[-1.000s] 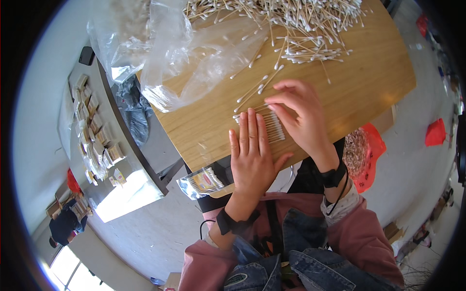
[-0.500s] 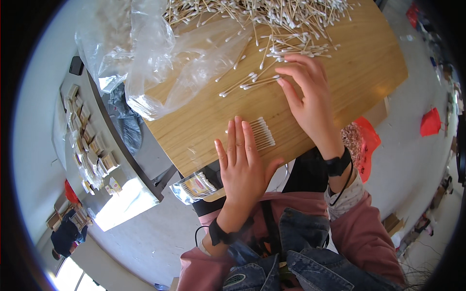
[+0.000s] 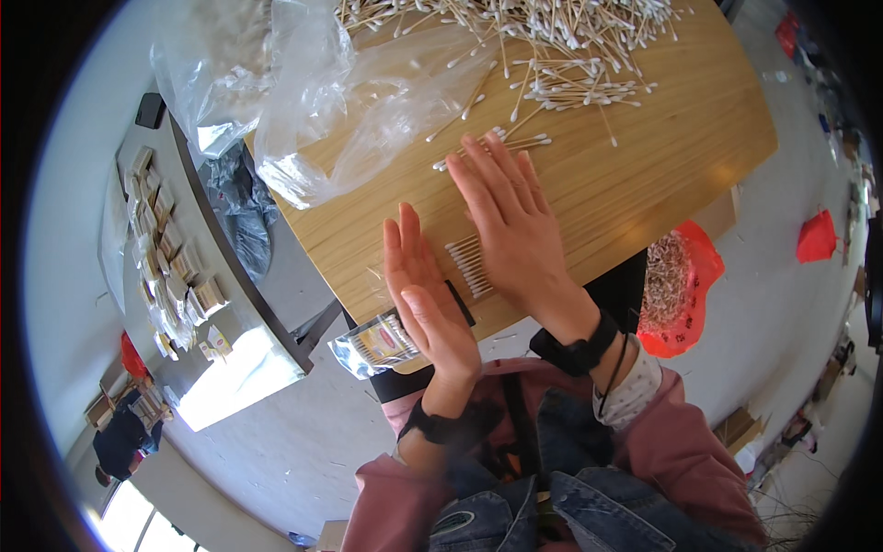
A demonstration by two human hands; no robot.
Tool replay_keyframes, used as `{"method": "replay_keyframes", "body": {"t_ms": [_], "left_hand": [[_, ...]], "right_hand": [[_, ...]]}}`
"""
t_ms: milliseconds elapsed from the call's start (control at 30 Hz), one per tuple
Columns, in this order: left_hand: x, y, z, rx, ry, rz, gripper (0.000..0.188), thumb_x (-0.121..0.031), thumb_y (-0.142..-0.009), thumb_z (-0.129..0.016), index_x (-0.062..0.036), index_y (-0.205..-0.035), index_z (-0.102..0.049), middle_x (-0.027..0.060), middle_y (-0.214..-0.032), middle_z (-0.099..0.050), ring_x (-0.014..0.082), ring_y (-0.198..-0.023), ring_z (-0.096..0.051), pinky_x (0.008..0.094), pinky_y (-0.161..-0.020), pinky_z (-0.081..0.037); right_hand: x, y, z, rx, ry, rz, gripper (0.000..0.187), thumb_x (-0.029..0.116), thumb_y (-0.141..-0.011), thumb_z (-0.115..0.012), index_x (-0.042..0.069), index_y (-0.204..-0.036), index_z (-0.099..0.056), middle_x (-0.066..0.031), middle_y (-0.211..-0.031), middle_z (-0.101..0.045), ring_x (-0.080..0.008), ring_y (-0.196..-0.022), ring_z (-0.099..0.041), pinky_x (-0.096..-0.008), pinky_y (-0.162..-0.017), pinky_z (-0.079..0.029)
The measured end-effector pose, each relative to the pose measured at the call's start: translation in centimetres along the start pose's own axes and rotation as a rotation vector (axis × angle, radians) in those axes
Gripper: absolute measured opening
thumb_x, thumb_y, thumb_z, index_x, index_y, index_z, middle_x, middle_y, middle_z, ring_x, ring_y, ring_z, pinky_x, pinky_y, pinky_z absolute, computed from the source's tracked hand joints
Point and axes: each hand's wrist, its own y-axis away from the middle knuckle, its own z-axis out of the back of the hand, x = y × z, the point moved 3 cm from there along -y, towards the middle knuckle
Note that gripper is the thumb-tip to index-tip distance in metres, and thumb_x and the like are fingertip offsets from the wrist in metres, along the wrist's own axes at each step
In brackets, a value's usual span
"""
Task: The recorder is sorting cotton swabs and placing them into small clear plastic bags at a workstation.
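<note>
A neat row of cotton swabs (image 3: 469, 267) lies side by side on the wooden table near its front edge. My right hand (image 3: 515, 225) is stretched flat over the right part of this row and hides it. Its fingertips reach a few loose swabs (image 3: 538, 141) farther back. To the left of the row my left hand (image 3: 423, 294) is raised on edge, fingers extended and nothing held. Below and beside it, a clear packet of swabs (image 3: 377, 340) sits at the table's front left edge, partly behind that hand. A dark flat strip (image 3: 459, 302) shows next to my left palm.
A big heap of loose swabs (image 3: 589, 37) covers the far side of the wooden table (image 3: 699, 120). Clear plastic bags (image 3: 308, 120) lie at the far left. A red bag of swabs (image 3: 676, 294) is below the right edge. Another table (image 3: 248, 322) with small packs stands left.
My right hand has come down from the loose swabs onto the row's right side. My left hand has lifted off the row, shifted left and turned on edge.
</note>
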Motion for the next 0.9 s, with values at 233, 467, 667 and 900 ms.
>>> {"method": "replay_keyframes", "body": {"t_ms": [233,467,667,900], "left_hand": [[0.9,0.9,-1.5,0.057,0.057,-0.062,0.074,-0.053,-0.106,-0.033,0.0002,-0.156,-0.019,0.0231,-0.161,-0.023,0.0315,-0.151,-0.021,0.0417,-0.124,-0.014],[-0.1,2.3,0.6,-0.030,0.163,-0.009,0.070,-0.049,-0.107,-0.032,0.0011,-0.155,-0.021,0.0242,-0.159,-0.027,0.0314,-0.150,-0.024,0.0422,-0.123,-0.015],[-4.7,2.1,8.6,-0.141,-0.206,-0.165,0.054,-0.035,-0.108,-0.041,-0.0009,-0.148,-0.035,0.0205,-0.155,-0.037,0.0290,-0.146,-0.033,0.0430,-0.120,-0.023],[-2.5,1.1,13.2,-0.142,-1.263,-0.212,0.030,-0.022,-0.101,-0.055,-0.0045,-0.076,-0.059,0.0104,-0.070,-0.063,0.0320,-0.069,-0.060,0.0426,-0.069,-0.042]], "right_hand": [[0.7,-0.1,-1.2,0.048,0.071,0.096,0.054,0.015,-0.093,-0.050,0.001,-0.146,-0.044,-0.0164,-0.152,-0.044,-0.0320,-0.144,-0.038,-0.0457,-0.118,-0.032],[2.6,1.1,-1.7,0.072,0.077,0.141,0.052,0.011,-0.092,-0.051,0.000,-0.143,-0.047,-0.0170,-0.150,-0.046,-0.0312,-0.144,-0.039,-0.0455,-0.117,-0.034],[2.3,1.4,-1.7,0.054,0.164,0.186,0.053,0.006,-0.091,-0.049,-0.001,-0.144,-0.045,-0.0160,-0.151,-0.044,-0.0314,-0.144,-0.039,-0.0455,-0.117,-0.034],[5.9,2.4,-3.8,0.101,0.147,0.180,0.055,0.002,-0.090,-0.049,-0.001,-0.145,-0.043,-0.0164,-0.153,-0.042,-0.0310,-0.144,-0.037,-0.0430,-0.117,-0.036]]}}
